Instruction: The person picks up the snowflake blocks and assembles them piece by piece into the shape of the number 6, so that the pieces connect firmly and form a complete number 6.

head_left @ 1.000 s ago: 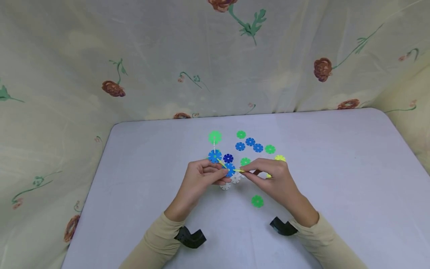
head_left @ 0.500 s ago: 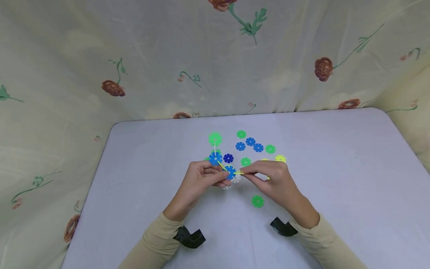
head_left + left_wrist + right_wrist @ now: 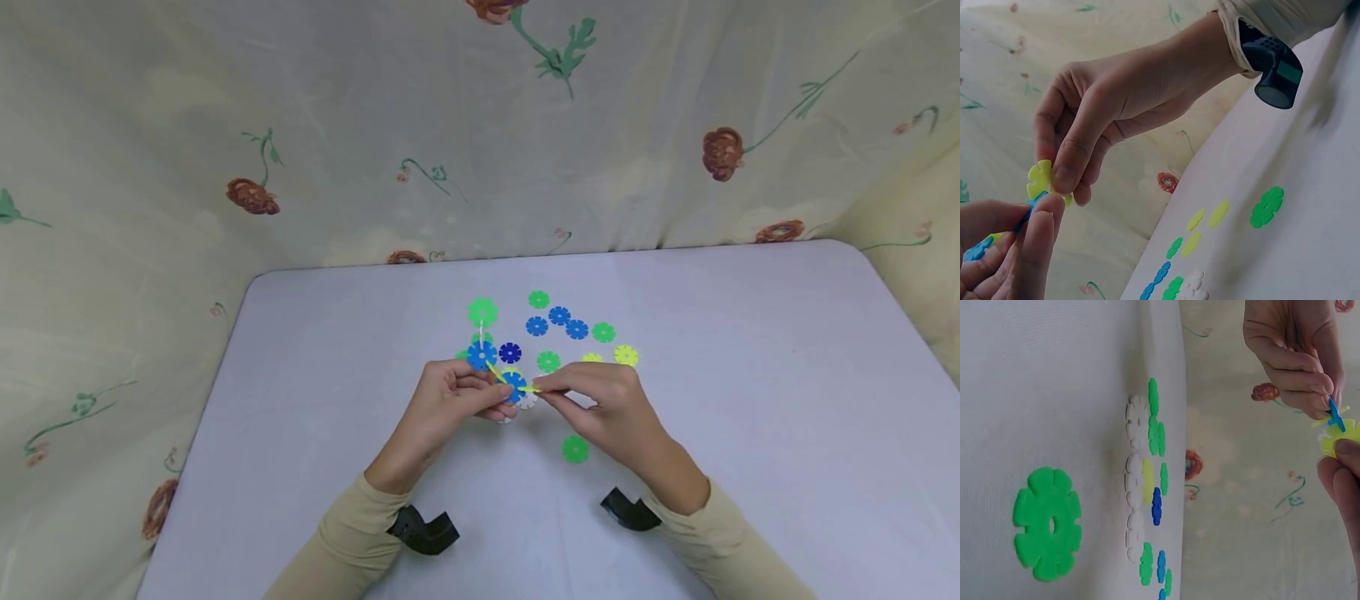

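A loose green disc (image 3: 575, 449) lies nearest on the table (image 3: 337, 350). Beyond it, the right hand (image 3: 613, 406) pinches a yellow disc (image 3: 1038, 178) against a blue disc (image 3: 515, 382), which the left hand (image 3: 452, 402) pinches. The attached chain (image 3: 475, 355) extends away to a light-green end disc (image 3: 482, 306).

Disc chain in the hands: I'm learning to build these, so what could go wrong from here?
The right hand pinches the yellow disc, which meets the blue disc held by the left hand; a crooked push might make it slip.

The green disc at the far end of the chain has no finger on it, so pushing might twist a joint loose.

Loose discs lie on the table below; a dropped chain could scatter them.
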Available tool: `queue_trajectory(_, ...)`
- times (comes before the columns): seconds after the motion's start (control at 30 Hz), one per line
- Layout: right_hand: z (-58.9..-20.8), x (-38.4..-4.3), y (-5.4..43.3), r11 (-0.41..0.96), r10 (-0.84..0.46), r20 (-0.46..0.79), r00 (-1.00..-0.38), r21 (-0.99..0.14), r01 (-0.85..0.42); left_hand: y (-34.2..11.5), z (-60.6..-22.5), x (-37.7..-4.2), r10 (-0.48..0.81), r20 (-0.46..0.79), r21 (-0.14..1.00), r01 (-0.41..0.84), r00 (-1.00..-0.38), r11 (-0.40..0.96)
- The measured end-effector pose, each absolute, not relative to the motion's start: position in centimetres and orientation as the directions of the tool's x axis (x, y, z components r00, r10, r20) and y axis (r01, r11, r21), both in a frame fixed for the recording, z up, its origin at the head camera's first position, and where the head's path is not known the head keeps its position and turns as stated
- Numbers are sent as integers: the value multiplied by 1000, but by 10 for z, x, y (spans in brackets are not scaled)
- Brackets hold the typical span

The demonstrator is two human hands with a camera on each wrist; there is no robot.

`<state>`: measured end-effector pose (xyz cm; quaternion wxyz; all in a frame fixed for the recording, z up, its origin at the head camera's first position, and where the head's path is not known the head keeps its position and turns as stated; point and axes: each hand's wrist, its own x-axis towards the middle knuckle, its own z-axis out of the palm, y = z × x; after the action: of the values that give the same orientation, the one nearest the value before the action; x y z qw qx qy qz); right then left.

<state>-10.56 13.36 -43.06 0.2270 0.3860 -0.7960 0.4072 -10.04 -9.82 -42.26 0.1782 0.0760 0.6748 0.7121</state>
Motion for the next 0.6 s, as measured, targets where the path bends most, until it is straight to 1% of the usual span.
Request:
queue_trajectory(0.13, -432, -107, 135, 358, -414, 668, -618, -504, -786, -97, -422, -100, 338, -140, 987, -159, -931, -30)
queue_trajectory(0.2, -432, -107, 135, 348, -411, 652, -637, -534, -771, -97, -421, -100, 323, -143, 986, -163, -936, -36)
queue_trajectory(0.3, -431, -107, 135, 342, -425, 602, -676, -585, -735, -97, -419, -99, 303, -135, 987, -154, -943, -39)
queue_trajectory(0.37, -431, -107, 136, 348, -453, 537, -712, -628, -696, -97, -419, -99, 285, -122, 990, -138, -951, -38)
queue_trajectory(0.4, -430, -108, 137, 359, -472, 492, -731, -650, -670, -98, -419, -99, 275, -116, 991, -130, -954, -36)
queue_trajectory(0.47, -429, -110, 141, 407, -519, 357, -777, -695, -592, -98, -419, -100, 251, -101, 993, -115, -963, -38)
queue_trajectory(0.53, -428, -112, 146, 498, -565, 163, -809, -714, -492, -99, -419, -100, 221, -102, 992, -115, -970, -50)
queue_trajectory(0.6, -428, -114, 152, 613, -583, -67, -810, -690, -384, -99, -420, -100, 202, -105, 991, -119, -974, -61)
